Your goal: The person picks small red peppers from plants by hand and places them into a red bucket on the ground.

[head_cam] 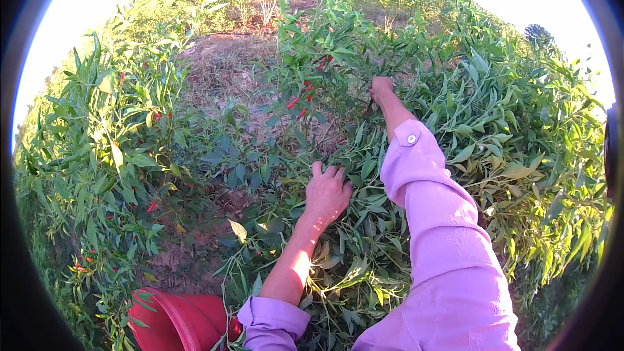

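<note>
My left hand [328,192] lies over the stems and leaves of a chili pepper plant [375,214]. Its fingers are bent into the foliage, and what their tips touch is hidden. Farther out, my right hand [381,88] is curled closed among leafy stems, with dark greenery sticking out below the fingers. Whether a pepper is in that fist cannot be made out. Left of the right hand, red chili peppers [292,103] hang on a branch, with more red peppers [325,62] higher up.
A red plastic bucket [202,319] lies tilted at the lower left, its mouth partly behind leaves. Another chili plant [117,122] with red fruit rises on the left. Bare soil [183,261] and dry ground [234,66] show between the plants. Dense foliage [531,122] fills the right side.
</note>
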### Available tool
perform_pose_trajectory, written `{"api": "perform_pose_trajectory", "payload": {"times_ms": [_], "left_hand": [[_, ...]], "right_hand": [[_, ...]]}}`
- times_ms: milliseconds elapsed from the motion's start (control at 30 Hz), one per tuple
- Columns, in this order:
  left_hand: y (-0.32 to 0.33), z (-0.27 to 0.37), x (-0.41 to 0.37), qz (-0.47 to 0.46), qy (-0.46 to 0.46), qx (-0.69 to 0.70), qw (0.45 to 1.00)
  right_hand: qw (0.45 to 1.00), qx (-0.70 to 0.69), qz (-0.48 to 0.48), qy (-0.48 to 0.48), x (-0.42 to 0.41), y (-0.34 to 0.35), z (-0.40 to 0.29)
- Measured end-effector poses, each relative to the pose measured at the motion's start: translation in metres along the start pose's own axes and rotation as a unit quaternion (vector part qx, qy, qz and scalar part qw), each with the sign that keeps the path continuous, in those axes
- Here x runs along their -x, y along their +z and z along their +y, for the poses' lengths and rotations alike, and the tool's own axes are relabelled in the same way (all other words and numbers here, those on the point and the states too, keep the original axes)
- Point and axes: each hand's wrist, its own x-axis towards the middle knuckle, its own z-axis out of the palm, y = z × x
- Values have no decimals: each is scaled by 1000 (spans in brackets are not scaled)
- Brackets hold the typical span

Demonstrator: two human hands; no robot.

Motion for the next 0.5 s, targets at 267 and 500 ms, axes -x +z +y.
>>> {"api": "perform_pose_trajectory", "payload": {"times_ms": [267,500], "left_hand": [[3,-2,0,1,5,16,1000],[2,4,-2,-15,0,10,1000]], "right_hand": [[945,-5,-254,204,-21,-18,-10],[920,18,-328,213,-13,-19,-20]]}}
